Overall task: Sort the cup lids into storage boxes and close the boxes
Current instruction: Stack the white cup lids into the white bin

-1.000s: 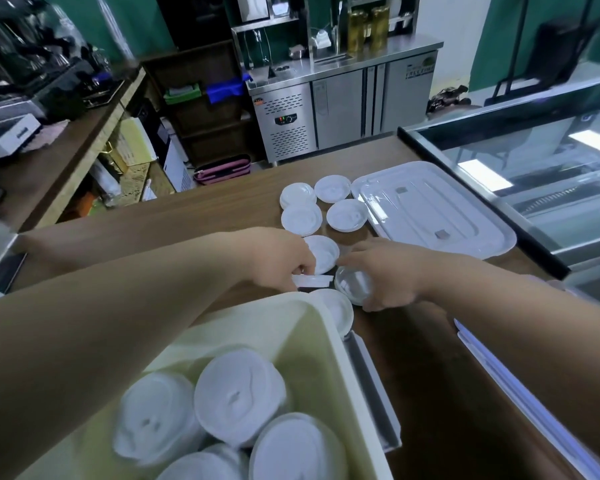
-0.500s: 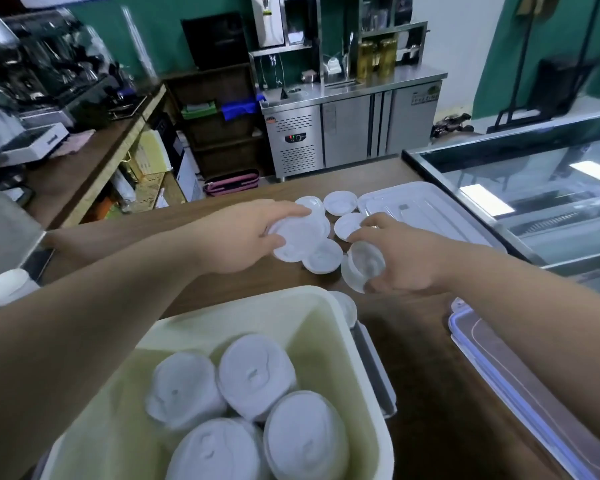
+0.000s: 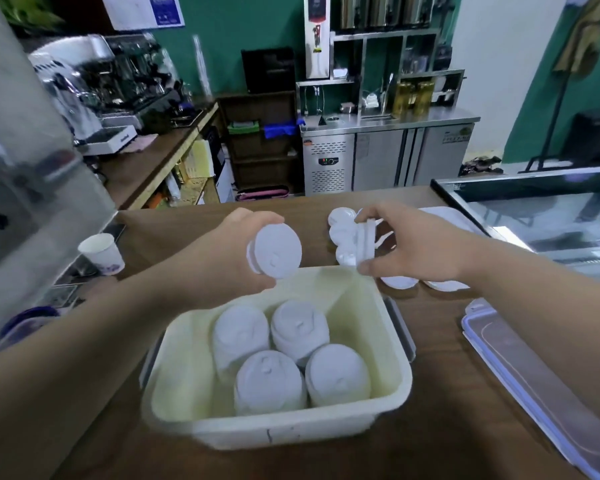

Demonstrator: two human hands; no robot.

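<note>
You now have both grips up off the brown wood table at the cream plastic storage box: left hand grasps a white round plastic lid stack, right hand pinches a second lid stack edge-on, so drop-in's prob. next.

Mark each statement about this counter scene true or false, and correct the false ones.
1. The left hand grips a white lid stack. True.
2. The storage box is closed. False: it is open, and a clear box lid lies on the counter to its right.
3. Four lid piles sit inside the box. True.
4. The right hand holds nothing. False: its fingers pinch several lids edge-on.
5. A paper cup stands to the right of the box. False: it stands to the left.
</note>
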